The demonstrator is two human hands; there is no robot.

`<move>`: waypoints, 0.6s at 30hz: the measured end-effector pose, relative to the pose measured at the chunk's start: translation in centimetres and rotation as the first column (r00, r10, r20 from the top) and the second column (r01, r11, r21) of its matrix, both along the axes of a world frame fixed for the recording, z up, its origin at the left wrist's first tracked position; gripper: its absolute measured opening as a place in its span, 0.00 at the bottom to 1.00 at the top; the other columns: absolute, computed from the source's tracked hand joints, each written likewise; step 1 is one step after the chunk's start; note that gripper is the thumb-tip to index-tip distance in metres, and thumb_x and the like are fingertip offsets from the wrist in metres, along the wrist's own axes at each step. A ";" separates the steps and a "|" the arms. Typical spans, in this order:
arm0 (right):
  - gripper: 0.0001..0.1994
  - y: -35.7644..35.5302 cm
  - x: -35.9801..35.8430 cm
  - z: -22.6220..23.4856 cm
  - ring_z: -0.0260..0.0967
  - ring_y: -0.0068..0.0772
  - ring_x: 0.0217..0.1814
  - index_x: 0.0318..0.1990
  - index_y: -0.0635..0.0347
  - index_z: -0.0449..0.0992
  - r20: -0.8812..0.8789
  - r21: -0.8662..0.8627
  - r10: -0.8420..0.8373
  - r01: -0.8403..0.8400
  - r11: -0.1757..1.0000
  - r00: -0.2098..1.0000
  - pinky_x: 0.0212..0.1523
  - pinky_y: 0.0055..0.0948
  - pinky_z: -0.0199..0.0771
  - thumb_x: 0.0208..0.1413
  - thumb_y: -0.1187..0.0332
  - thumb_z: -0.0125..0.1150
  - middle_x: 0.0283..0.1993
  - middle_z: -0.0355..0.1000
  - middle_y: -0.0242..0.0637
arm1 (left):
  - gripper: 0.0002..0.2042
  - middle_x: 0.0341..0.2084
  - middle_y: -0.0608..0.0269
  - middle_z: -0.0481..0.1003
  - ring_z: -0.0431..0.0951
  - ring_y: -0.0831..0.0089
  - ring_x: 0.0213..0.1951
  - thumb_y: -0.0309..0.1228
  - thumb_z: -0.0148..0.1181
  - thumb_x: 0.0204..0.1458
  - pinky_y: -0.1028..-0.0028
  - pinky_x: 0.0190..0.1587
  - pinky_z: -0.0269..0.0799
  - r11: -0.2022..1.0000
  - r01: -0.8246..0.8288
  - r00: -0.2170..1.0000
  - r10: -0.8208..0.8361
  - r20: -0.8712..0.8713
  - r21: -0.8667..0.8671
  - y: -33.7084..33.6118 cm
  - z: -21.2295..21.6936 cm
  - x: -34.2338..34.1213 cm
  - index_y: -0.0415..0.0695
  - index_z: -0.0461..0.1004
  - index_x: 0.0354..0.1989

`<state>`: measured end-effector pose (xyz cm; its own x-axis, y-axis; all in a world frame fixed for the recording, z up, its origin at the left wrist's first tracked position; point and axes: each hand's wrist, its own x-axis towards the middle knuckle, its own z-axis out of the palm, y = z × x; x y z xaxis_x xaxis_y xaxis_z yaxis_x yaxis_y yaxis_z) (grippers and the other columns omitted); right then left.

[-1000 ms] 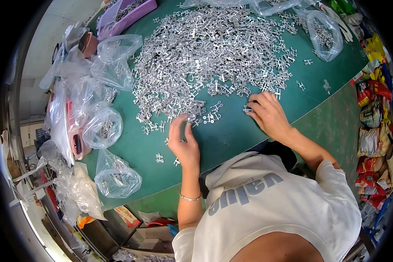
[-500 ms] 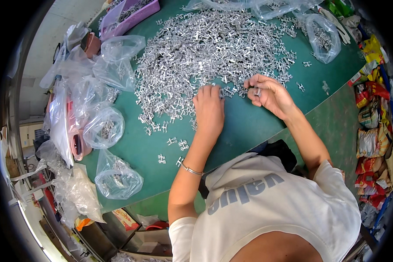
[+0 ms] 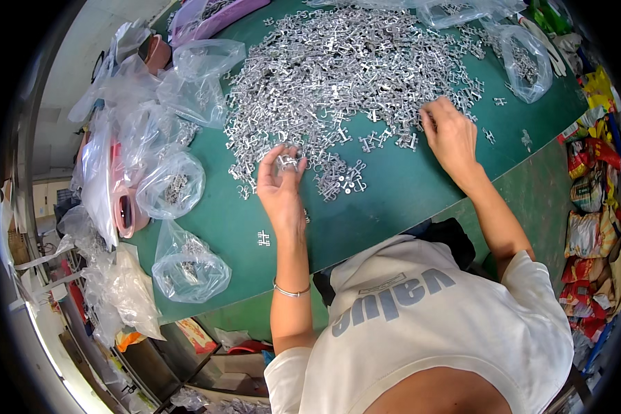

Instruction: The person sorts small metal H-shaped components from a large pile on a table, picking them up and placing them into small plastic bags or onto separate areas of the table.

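A broad pile of small silvery metal clips (image 3: 345, 76), shaped like an H with hooked ends, covers the middle of the table. My left hand (image 3: 281, 190) is turned palm up at the pile's near left edge, its fingers curled around a metal clip (image 3: 288, 162). Over at the pile's right edge, my right hand (image 3: 452, 141) is palm down with fingers bent together; what the fingertips hold, if anything, is hidden. Between the hands lies a small separate heap of clips (image 3: 338, 179). One loose clip (image 3: 263, 238) rests left of my left wrist.
The green table (image 3: 379, 207) has clear plastic bags of clips (image 3: 190, 265) along its left side and another bag (image 3: 524, 65) at the back right. A purple bin (image 3: 217, 19) stands at the back left. Colourful packages (image 3: 586, 221) are stacked beyond the right edge.
My left hand has moved left and turned palm up with a clip in its fingers. My right hand has moved right and turned palm down. The small heap has come into sight.
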<state>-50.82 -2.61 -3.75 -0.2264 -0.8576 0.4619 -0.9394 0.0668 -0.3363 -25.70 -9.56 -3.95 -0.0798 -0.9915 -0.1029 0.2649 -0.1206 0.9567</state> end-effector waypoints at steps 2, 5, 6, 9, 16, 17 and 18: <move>0.12 -0.4 1.3 1.3 0.68 0.39 0.25 0.39 0.56 0.73 0.068 -0.052 0.037 -0.034 0.998 0.997 0.23 0.35 0.67 0.45 0.67 0.60 0.28 0.66 0.36 | 0.12 0.42 0.55 0.66 0.70 0.66 0.47 0.18 0.45 0.53 0.68 0.47 0.74 1.000 -0.011 0.999 0.010 0.035 0.019 -0.2 0.1 0.1 0.33 0.64 0.46; 0.12 -1.3 3.7 0.9 0.67 0.39 0.30 0.34 0.57 0.73 -0.022 0.130 0.232 -0.227 0.965 0.972 0.27 0.35 0.68 0.42 0.64 0.64 0.30 0.63 0.38 | 0.11 0.44 0.54 0.67 0.70 0.64 0.48 0.20 0.43 0.56 0.69 0.47 0.73 0.998 0.055 0.998 -0.056 0.030 0.042 -0.5 0.1 0.2 0.32 0.65 0.46; 0.11 -1.8 3.8 0.2 0.67 0.40 0.31 0.32 0.57 0.73 -0.055 0.169 0.276 -0.264 0.950 0.960 0.28 0.36 0.68 0.41 0.64 0.64 0.30 0.62 0.38 | 0.11 0.44 0.54 0.68 0.70 0.65 0.48 0.20 0.42 0.56 0.69 0.47 0.73 0.999 0.042 0.998 -0.043 0.036 0.020 -0.4 0.1 0.0 0.32 0.65 0.47; 0.09 -2.1 3.8 0.5 0.66 0.34 0.29 0.29 0.60 0.72 -0.006 0.145 0.293 -0.289 0.946 0.956 0.27 0.32 0.67 0.43 0.67 0.63 0.29 0.62 0.38 | 0.14 0.47 0.55 0.68 0.70 0.70 0.48 0.16 0.40 0.54 0.72 0.48 0.71 1.000 0.006 0.997 -0.004 0.078 -0.026 -0.2 -0.2 0.7 0.34 0.65 0.49; 0.06 -1.8 1.9 2.2 0.59 0.20 0.23 0.37 0.60 0.70 0.843 -0.236 0.067 -0.255 0.938 -0.534 0.16 0.16 0.54 0.53 0.70 0.52 0.30 0.68 0.32 | 0.16 0.47 0.53 0.65 0.68 0.63 0.49 0.17 0.55 0.45 0.70 0.50 0.64 0.927 0.093 0.806 0.144 0.573 -0.364 0.5 -0.9 1.3 0.39 0.69 0.45; 0.08 -2.0 1.6 1.8 0.61 0.24 0.22 0.38 0.60 0.69 0.863 -0.197 0.001 -0.335 0.922 -0.505 0.16 0.18 0.56 0.52 0.69 0.53 0.31 0.69 0.33 | 0.16 0.47 0.51 0.65 0.66 0.57 0.49 0.21 0.59 0.43 0.67 0.47 0.63 0.824 0.192 0.609 0.326 0.723 -0.533 0.6 -0.4 1.0 0.41 0.70 0.44; 0.09 -2.3 1.1 1.0 0.62 0.27 0.21 0.40 0.60 0.69 0.880 -0.155 -0.063 -0.411 0.898 -0.470 0.16 0.21 0.58 0.52 0.69 0.54 0.31 0.70 0.35 | 0.17 0.47 0.51 0.65 0.66 0.57 0.49 0.22 0.60 0.43 0.66 0.48 0.63 0.799 0.273 0.569 0.315 0.760 -0.536 1.1 0.0 0.5 0.41 0.70 0.44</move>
<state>-49.76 -4.93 -2.73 0.0984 -0.9568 -0.2736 0.6771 0.2658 -0.6862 -25.17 -8.44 -3.91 -0.2364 -0.8701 0.4325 -0.6247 0.4771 0.6182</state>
